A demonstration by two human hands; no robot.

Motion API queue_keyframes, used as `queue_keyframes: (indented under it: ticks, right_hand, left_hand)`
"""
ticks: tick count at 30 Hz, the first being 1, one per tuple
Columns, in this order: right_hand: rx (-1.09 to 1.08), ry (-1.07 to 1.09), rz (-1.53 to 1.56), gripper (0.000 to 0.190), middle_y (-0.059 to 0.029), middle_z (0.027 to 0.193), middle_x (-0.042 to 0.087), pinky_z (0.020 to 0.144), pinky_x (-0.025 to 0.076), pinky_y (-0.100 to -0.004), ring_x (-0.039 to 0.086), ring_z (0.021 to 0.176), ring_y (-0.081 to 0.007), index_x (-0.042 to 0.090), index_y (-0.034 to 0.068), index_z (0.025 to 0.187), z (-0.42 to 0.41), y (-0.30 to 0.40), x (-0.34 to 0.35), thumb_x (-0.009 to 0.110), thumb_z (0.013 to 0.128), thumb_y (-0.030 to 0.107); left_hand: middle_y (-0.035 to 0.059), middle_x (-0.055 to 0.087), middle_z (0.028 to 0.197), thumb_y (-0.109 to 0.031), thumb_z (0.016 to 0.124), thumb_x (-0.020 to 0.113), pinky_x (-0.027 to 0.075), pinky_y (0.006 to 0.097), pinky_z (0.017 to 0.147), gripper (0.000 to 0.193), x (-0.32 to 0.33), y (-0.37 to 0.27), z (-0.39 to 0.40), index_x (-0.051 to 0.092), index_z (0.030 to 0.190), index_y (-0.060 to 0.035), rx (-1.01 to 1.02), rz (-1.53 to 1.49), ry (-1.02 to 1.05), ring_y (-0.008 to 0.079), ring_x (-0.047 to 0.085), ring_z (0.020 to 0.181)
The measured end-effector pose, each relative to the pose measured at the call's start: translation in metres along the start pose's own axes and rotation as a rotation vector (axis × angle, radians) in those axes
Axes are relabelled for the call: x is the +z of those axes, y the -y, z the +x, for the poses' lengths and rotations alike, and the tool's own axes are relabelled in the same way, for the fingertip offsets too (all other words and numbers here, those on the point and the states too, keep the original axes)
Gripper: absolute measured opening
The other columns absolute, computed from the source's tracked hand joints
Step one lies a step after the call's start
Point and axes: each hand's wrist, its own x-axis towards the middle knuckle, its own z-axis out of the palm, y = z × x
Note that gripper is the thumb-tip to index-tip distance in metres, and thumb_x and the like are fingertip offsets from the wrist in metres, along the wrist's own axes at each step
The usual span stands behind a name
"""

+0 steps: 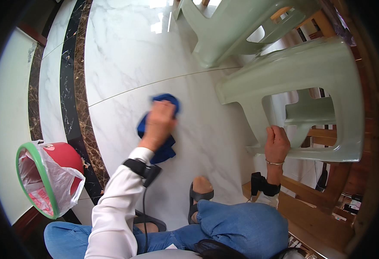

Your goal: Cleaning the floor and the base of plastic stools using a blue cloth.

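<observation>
My left hand (159, 123), slightly blurred, is over a crumpled dark blue cloth (163, 152) on the white marble-look tile floor (121, 129). The cloth shows above, beside and below the hand, and the palm hides its middle. On the other side, my right hand (277, 140) grips the frame of a pale green plastic stool (293, 76) beside its side opening. Its fingers are curled, and part of the stool's edge is hidden behind them. Each wrist wears a black strap with a small device.
A red waste bin (65, 153) with a green rim and a plastic liner stands at the left by the wall. Another pale green stool (221, 32) is farther off. Wooden furniture (309, 213) fills the right side. My sandalled foot (202, 191) is close below the cloth.
</observation>
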Motion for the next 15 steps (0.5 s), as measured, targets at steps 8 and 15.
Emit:
queue_keyframes:
  ticks: [8,15]
  right_hand:
    - [0.031,0.074,0.023,0.01,-0.0105,0.078,0.059,0.061,0.047,-0.0359,0.059,0.069,-0.0294,0.06,0.005,0.088,0.012,0.004,0.003,0.061,0.086,0.015]
    - [0.029,0.112,0.018,0.012,-0.0109,0.078,0.06,0.062,0.047,-0.0353,0.059,0.068,-0.0299,0.06,0.003,0.087,0.021,-0.01,-0.005,0.061,0.087,0.014]
  left_hand:
    - [0.015,0.053,0.124,-0.012,0.073,0.066,0.038,0.0427,0.1,0.034,0.145,-0.106,0.041,0.058,0.105,-0.0015,0.322,-0.39,0.167,0.0317,0.044,0.121]
    - [0.01,0.055,0.127,-0.003,0.068,0.063,0.034,0.041,0.104,0.038,0.196,-0.153,0.023,0.064,0.106,-0.0052,0.546,-0.528,0.61,0.0295,0.045,0.124]
